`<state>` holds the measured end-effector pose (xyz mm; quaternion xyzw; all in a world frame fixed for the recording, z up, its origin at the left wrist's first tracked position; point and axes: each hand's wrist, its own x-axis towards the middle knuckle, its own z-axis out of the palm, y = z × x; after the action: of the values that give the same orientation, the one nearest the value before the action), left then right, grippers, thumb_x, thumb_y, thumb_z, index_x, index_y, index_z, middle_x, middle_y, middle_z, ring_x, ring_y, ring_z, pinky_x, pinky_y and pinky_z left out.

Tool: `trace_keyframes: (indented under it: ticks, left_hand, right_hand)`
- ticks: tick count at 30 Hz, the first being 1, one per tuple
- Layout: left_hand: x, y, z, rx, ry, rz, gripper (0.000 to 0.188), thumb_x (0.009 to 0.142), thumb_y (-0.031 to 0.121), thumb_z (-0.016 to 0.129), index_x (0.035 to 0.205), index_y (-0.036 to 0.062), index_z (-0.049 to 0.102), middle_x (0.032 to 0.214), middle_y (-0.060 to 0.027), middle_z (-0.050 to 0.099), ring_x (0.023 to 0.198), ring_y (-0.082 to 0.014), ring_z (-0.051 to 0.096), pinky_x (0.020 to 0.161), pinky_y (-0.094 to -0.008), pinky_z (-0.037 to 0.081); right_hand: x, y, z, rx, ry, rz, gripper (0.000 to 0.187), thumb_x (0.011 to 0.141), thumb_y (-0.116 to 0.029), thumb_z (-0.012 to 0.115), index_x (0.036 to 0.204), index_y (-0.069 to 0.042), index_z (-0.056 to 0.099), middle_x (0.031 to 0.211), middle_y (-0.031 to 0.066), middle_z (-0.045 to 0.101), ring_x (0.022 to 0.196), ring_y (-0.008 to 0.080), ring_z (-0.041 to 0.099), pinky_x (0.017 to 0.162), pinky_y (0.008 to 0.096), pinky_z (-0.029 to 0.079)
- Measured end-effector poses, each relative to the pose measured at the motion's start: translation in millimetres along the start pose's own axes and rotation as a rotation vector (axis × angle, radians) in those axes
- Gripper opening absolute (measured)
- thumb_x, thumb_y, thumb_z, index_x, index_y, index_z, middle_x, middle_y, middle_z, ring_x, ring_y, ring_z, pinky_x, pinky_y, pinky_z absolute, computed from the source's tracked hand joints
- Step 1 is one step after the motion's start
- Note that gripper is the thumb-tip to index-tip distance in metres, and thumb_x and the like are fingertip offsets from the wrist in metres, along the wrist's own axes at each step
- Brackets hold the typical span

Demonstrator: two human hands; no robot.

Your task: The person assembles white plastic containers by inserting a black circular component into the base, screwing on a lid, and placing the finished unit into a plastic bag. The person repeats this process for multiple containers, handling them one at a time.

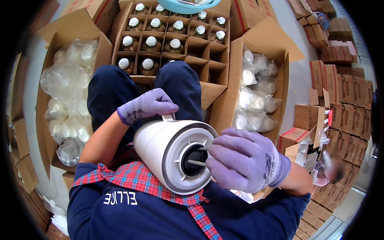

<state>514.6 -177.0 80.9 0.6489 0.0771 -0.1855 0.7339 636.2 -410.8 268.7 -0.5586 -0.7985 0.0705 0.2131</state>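
A white vacuum jug (154, 150) lies tilted across my lap, its round ridged end turned up toward me and to the right. In the middle of that end sits a black round recess (192, 168). My left hand (150, 105), in a purple knit glove, is closed at the jug's handle (169, 117). My right hand (246, 160), gloved alike, grips a tool with two metal prongs (197, 163), whose tips reach into the black recess. The rest of the tool is hidden in my fingers.
Ahead of my knees, a divided carton (228, 60) holds several white-capped bottles (151, 41), with a light-blue basin (188, 7) above. Cartons of plastic-bagged items stand on the left (42, 116) and right (285, 92). Stacked boxes (350, 120) and another person (326, 170) are farther right.
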Motion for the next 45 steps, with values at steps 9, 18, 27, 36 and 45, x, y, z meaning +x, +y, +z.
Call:
trace_keyframes:
  ticks: [9,18,27,36,45]
  left_hand:
    - [-6.3,-10.1,0.7,0.019,0.099,0.014,0.034,0.091,0.028,0.064,0.083,-0.0008,0.078,0.070,-0.0058,0.072,0.065,-0.0098,0.064,0.067,-0.0262,0.051]
    - [-96.9,4.4,63.0,0.419,0.675,0.268,0.036,0.079,0.033,0.080,0.077,0.0000,0.067,0.094,-0.0183,0.071,0.077,-0.0294,0.071,0.069,-0.0337,0.056]
    - [-97.0,7.4,78.3,0.604,0.490,0.506,0.054,0.062,0.032,0.095,0.068,0.0011,0.051,0.118,-0.0292,0.066,0.106,-0.0479,0.067,0.087,-0.0447,0.058]
    - [-50.1,9.1,-10.0,-0.077,-0.038,0.132,0.037,0.062,0.012,0.090,0.063,-0.0021,0.055,0.124,-0.0242,0.069,0.092,-0.0157,0.067,0.079,-0.0282,0.052]
    - [-14.4,-2.8,-31.0,-0.292,-0.319,0.006,0.042,0.062,0.009,0.091,0.097,-0.0063,0.075,0.125,-0.0179,0.070,0.098,-0.0113,0.065,0.090,-0.0278,0.052]
  right_hand:
    - [7.6,4.3,7.8,-0.027,-0.008,0.019,0.028,0.071,-0.017,0.069,0.097,-0.006,0.065,0.077,0.0018,0.056,0.067,0.0158,0.062,0.059,0.0286,0.054]
    - [-24.1,5.9,18.2,0.442,-0.107,0.990,0.017,0.100,-0.018,0.058,0.100,-0.002,0.057,0.081,0.0149,0.064,0.071,0.0325,0.068,0.064,0.0407,0.054]
    - [-57.2,-5.9,12.6,1.120,0.130,1.751,0.022,0.102,-0.025,0.056,0.099,-0.004,0.060,0.079,0.0061,0.064,0.054,0.0117,0.062,0.050,0.0239,0.052]
    - [-37.9,-13.7,-6.7,-0.098,0.104,0.068,0.034,0.069,-0.014,0.069,0.100,-0.002,0.064,0.103,0.0132,0.065,0.094,0.0303,0.066,0.094,0.0465,0.057]
    - [-27.7,3.2,12.4,0.015,0.132,-0.057,0.022,0.080,-0.013,0.070,0.098,-0.002,0.066,0.103,0.0139,0.067,0.094,0.0292,0.068,0.086,0.0444,0.060]
